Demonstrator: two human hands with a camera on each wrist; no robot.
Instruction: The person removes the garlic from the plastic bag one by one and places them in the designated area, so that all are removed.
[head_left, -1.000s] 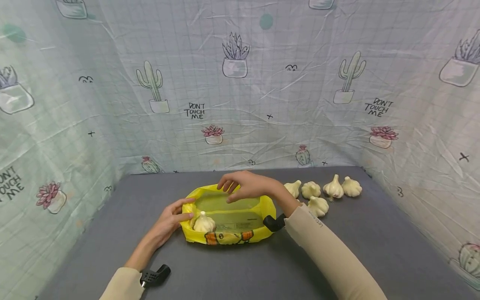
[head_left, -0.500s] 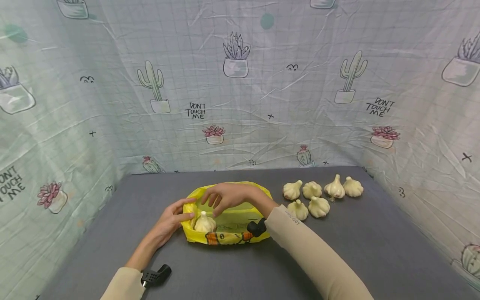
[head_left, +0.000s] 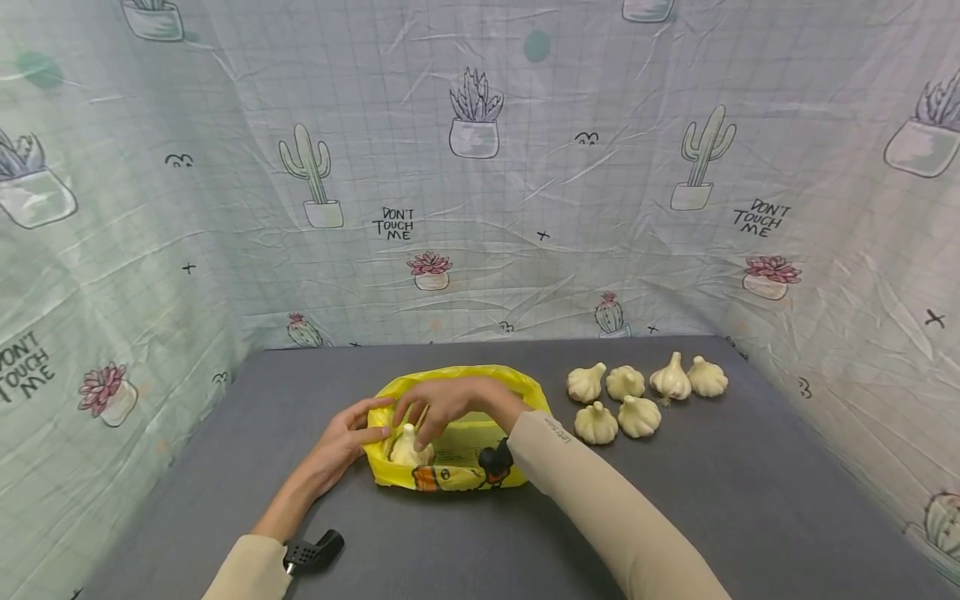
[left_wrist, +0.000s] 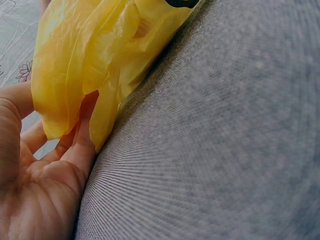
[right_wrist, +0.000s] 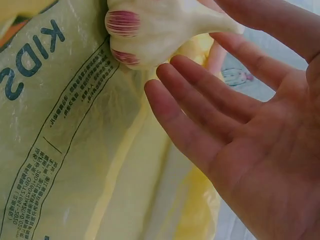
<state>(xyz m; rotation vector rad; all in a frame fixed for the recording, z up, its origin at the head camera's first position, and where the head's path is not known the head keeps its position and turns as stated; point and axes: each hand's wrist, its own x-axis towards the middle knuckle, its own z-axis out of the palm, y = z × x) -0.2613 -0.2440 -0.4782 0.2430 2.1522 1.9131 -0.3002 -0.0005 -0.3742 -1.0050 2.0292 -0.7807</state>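
A yellow plastic bag (head_left: 517, 385) lies spread open on the table, with a garlic bulb (head_left: 406, 451) at the left end inside it. My left hand (head_left: 339, 442) grips the bag's left rim; in the left wrist view, folds of yellow plastic hang between its thumb and fingers. The right hand (head_left: 442, 406) reaches down into the bag over the bulb. Seen from the right wrist, the fingers of that hand (right_wrist: 260, 115) are spread and relaxed beside the purple-streaked garlic bulb (right_wrist: 150, 30), its stem running toward the gap between thumb and fingers.
On the grey table (head_left: 450, 550), several more garlic bulbs stand grouped to the right of the bag, one of them a front bulb (head_left: 596, 423). A cactus-printed curtain (head_left: 525, 192) hangs behind and along both sides.
My right hand has moved left and down into the bag, closing in on the garlic bulb. The left hand keeps its place on the rim.
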